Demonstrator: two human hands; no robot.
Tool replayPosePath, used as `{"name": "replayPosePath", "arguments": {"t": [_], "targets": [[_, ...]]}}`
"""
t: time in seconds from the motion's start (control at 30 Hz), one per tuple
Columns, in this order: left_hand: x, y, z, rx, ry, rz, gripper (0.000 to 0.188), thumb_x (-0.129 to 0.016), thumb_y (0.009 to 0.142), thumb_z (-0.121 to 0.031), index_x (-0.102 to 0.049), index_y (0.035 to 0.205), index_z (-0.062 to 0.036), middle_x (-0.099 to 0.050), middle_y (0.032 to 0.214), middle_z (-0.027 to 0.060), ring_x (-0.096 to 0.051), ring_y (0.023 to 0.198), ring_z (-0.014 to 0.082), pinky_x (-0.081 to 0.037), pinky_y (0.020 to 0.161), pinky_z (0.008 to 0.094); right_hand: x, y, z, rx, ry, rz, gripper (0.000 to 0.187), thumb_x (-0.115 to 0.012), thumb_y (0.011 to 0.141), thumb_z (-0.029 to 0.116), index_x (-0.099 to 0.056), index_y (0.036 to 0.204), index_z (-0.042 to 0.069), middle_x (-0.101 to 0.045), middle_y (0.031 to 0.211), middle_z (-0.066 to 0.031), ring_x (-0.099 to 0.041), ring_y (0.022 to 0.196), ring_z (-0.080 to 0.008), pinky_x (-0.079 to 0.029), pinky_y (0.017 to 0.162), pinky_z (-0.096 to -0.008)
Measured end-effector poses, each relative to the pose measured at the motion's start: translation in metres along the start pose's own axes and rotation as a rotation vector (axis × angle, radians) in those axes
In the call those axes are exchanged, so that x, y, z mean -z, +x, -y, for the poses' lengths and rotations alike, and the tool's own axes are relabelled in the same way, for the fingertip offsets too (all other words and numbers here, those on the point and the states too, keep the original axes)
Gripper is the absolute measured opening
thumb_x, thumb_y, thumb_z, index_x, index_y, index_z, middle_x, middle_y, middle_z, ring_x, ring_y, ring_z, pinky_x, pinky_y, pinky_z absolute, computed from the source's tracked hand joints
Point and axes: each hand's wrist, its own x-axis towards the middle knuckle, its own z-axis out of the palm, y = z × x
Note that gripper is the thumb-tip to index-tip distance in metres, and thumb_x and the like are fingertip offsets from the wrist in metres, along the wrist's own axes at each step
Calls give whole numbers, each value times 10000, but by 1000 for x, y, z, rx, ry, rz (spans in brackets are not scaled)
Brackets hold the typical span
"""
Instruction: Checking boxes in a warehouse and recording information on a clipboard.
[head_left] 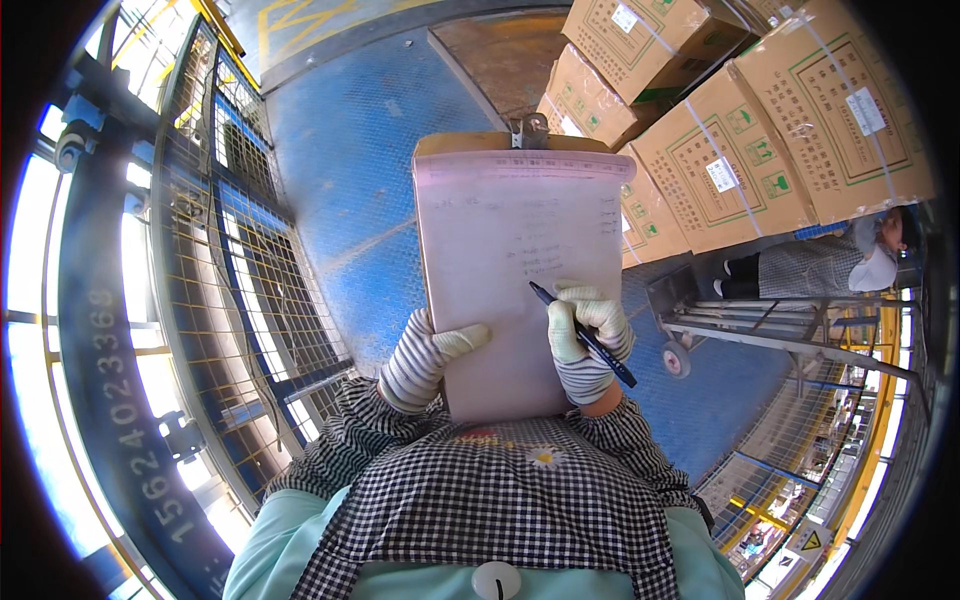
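Note:
A brown clipboard [470, 143] with a metal clip [530, 131] at its far end is held upright in front of my chest. Pinkish-white paper sheets [500, 340] cover it, with faint handwriting on the upper right part. My left hand [430, 358], in a striped glove, grips the left edge, its thumb lying over the paper. In my right hand [588, 338], gloved the same way, is a black marker pen [605, 355]. Its tip points up and left over the middle of the paper; I cannot tell whether it touches.
Strapped cardboard boxes [725, 170] are stacked at the far right beside a metal cart [780, 335] with a wheel. Another person [820, 262] is at the right edge. A yellow and blue mesh fence [250, 235] runs along the left of the blue floor [355, 150].

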Motion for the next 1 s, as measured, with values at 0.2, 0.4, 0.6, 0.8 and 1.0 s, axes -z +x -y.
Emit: {"name": "replayPosePath", "arguments": {"t": [0.2, 0.4, 0.6, 0.8, 1.0], "targets": [[-9, 1, -3, 4, 28, -12, 266, -788, 862, -141, -719, 1105, -59, -746, 970, 78, -705, 830, 172, -579, 750, 316, 4, 7, 0, 23, -56, 42, 253, -753, 827, 5, -511, 857, 74, -711, 823, -112, -716, 752, -241, -553, 633, -322], [-12, -1, -1, -21, 23, -18, 262, -785, 864, -153, -718, 1101, -62, -743, 962, 78, -704, 825, 177, -579, 737, 318, 5, 7, -1, 46, -20, 31, 255, -753, 826, 8, -509, 854, 78, -705, 806, -102, -708, 736, -235, -547, 626, -329], [-7, 0, 9, -73, 28, -17, 234, -791, 858, -152, -733, 1068, -67, -744, 951, 71, -705, 814, 172, -578, 715, 311, 9, 0, -1, 0, -58, -16, 271, -747, 821, -3, -492, 850, 84, -700, 795, -102, -695, 693, -229, -541, 608, -325], [-11, 0, 2, -16, -6, -28, 250, -832, 805, -108, -746, 1037, -74, -747, 940, 66, -712, 835, 176, -592, 709, 316, 9, 4, 0, 50, -47, -35, 265, -732, 824, -11, -487, 850, 86, -686, 766, -104, -663, 636, -219, -534, 591, -328], [-16, 10, 23, -32, -21, 27, 251, -832, 819, -139, -746, 1047, -80, -748, 969, 66, -712, 847, 178, -589, 734, 318, 33, -21, -12, -100, 87, -132, 250, -714, 821, -28, -492, 837, 85, -670, 724, -86, -637, 590, -179, -586, 679, -356]]}}
